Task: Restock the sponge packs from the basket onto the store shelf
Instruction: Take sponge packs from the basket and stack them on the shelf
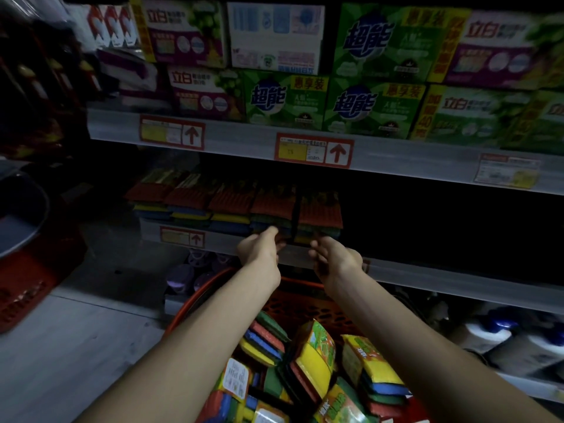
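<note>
Both arms extended toward frame centre. Left hand (259, 250) and right hand (334, 259) sit at the front lip of the shelf (427, 280), fingers bent toward the lower edge of the two rightmost stacks of shelved sponge packs (274, 206). Light is too dim to tell whether either hand pinches a pack or only touches it. Likely purpose: squaring stack fronts flush with the lip so the row sits even. The row spans left to centre, and the dark space to its right looks free for more. Loose sponge packs (314, 361) lie jumbled in the orange basket (210, 288) at bottom centre, directly under the arms, so the reach is short. Detergent boxes (375, 108) fill the shelf above. Pale floor (76, 346) lower left; aisle dim.
</note>
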